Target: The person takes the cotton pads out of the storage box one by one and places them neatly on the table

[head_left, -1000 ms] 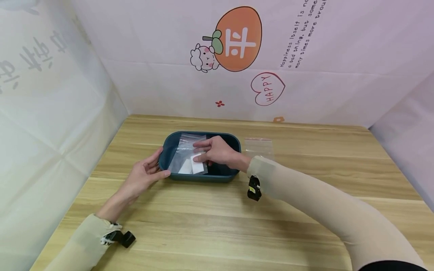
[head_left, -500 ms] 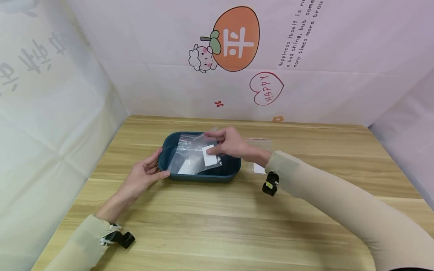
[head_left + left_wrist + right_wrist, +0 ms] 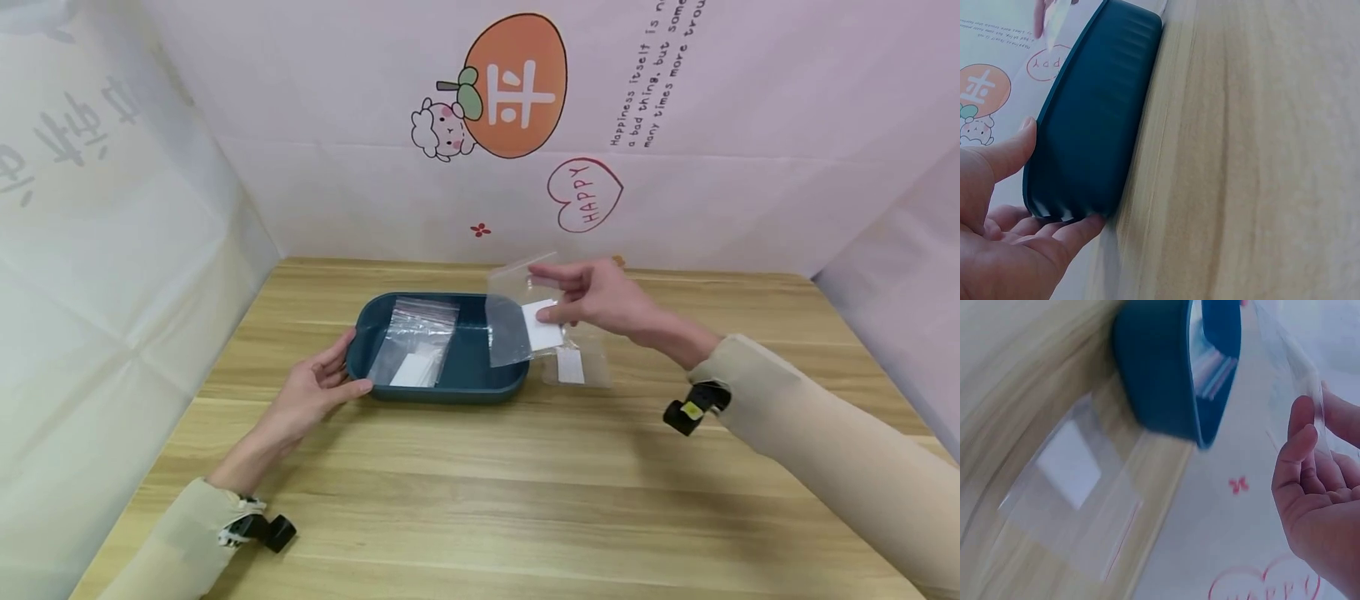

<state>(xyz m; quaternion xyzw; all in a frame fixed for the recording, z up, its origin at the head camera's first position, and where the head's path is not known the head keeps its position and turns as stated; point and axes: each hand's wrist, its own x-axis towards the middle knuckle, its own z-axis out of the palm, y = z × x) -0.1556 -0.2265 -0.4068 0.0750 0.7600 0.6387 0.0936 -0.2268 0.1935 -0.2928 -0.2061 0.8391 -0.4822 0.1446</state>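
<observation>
A dark blue-green plastic tub (image 3: 476,371) stands on the table. My left hand (image 3: 311,393) holds its left end, the thumb on the near rim and the fingers round the outer wall. To the right, my right hand (image 3: 603,298) pinches a clear zip-lock bag (image 3: 506,325) with a white card inside, raised over the tub's right end. Inside the tub, at the left, lie more zip-lock bags (image 3: 426,329) with white pieces; their number is unclear. Flat on the table right of the tub lies another zip-lock bag (image 3: 1075,462), partly hidden in the head view.
The wooden table (image 3: 465,500) ends at a white printed backdrop (image 3: 337,192). A white sheet (image 3: 120,292) hangs along the left side. Wrist cameras are strapped over both sleeves, the right one (image 3: 684,415) hanging low over the table.
My right hand has lifted a zip-lock bag out of the tub and moved it right and up. The bag on the table shows more now. The left hand stays on the tub.
</observation>
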